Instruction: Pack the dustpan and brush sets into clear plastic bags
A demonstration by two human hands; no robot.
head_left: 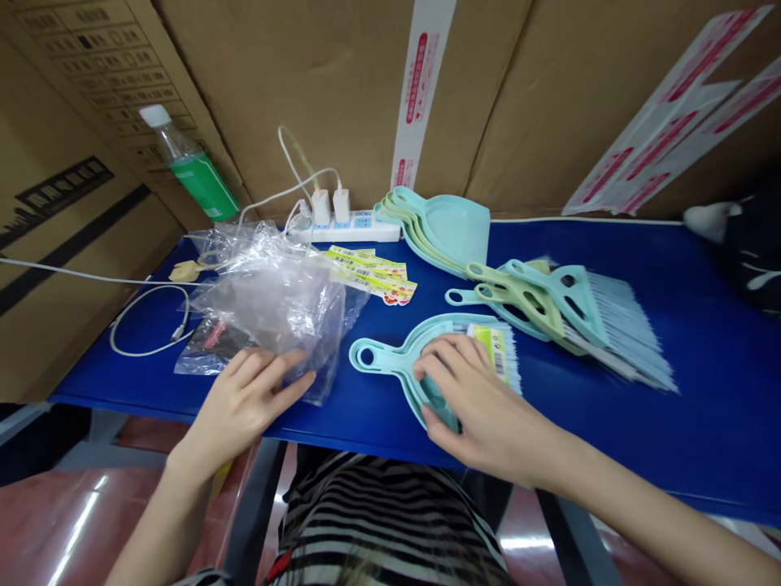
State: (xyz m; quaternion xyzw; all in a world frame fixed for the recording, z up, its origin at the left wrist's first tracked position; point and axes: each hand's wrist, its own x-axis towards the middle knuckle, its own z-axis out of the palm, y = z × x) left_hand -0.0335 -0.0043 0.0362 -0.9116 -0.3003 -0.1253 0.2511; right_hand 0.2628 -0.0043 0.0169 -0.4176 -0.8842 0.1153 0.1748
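My right hand [479,399] lies over a light blue dustpan and brush set [381,356], its fingers curled onto the brush nested in the pan. A yellow-green label card [493,352] with a barcode shows beside the fingers, over the bristles. My left hand [259,391] rests at the near edge of a heap of clear plastic bags [281,297], fingers outstretched and thumb apart from them. Right of the set lies a pile of blue and green hand brushes [567,305]. Behind it, several dustpans [455,228] are nested in a stack.
More label cards [375,273] lie fanned beside the bags. A white power strip [366,226] with plugged chargers stands at the back, and a white cable [146,350] loops at left. A green-labelled bottle [198,175] leans near cardboard boxes [342,98]. The blue table [610,439] ends near my body.
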